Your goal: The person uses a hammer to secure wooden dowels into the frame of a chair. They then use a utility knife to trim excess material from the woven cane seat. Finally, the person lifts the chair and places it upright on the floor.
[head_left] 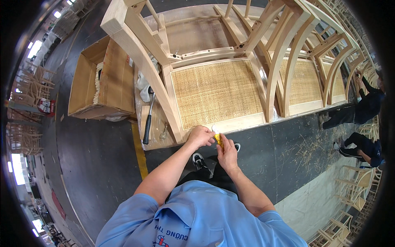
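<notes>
My right hand (227, 153) is closed around a small yellow item with a whitish tip (218, 137); I cannot make out whether it is a tube or a tool. Beside it, my left hand (200, 136) has its fingers bent and pinched near the whitish tip; what they grip, if anything, is hidden. Both hands are just in front of the near rail of a pale wooden chair frame (240, 122), which lies on the table. Woven cane (218, 92) fills the panel in that frame.
More chair frames with cane panels (302, 80) lie along the table to the right. A hammer (148, 123) with a black handle rests at the table's left end. An open cardboard box (117, 88) stands farther left. Two people work at far right, near wood shavings (308, 150) on the floor.
</notes>
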### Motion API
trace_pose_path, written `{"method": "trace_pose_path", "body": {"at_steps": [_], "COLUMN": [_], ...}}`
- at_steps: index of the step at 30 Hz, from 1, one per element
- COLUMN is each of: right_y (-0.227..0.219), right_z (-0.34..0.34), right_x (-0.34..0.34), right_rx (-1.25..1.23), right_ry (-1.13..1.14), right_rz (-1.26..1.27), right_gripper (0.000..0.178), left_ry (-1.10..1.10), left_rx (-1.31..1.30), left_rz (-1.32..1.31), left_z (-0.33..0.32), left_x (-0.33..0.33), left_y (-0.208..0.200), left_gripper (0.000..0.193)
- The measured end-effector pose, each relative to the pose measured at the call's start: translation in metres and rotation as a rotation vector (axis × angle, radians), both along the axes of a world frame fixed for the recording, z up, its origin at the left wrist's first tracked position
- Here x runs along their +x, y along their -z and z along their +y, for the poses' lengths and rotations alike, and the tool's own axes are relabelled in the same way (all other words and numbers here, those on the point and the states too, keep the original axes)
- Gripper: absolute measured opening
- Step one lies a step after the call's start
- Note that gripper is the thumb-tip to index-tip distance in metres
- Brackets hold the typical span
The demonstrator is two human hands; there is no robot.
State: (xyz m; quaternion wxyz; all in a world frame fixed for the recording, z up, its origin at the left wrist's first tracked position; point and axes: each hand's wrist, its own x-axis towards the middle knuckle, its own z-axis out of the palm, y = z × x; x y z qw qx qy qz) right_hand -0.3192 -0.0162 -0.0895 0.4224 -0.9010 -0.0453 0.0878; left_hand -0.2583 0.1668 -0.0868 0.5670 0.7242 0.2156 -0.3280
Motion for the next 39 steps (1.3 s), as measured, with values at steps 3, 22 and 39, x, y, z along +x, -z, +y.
{"method": "trace_pose_path", "body": {"at_steps": [3,22,39], "right_y": [0.001,0.008,0.0], "right_z": [-0.001,0.006,-0.011], "right_x": [0.001,-0.005,0.007], "right_rx": [-0.008,-0.009,-0.008], "right_ry": [-0.01,0.072,-0.042], "right_rz": [-0.017,-0.037,0.007], "right_gripper": [0.055,0.055,0.053], "left_ry": [-0.012,-0.003,0.022], "left_rx": [-0.009,0.033,-0.02], "left_rz": [-0.004,-0.035,-0.068], "left_z": [0.0,-0.005,-0.001], "left_x": [0.0,0.0,-0.005], "left_y": [0.0,-0.002,-0.006], "left_gripper": [0.031,0.031,0.028]}}
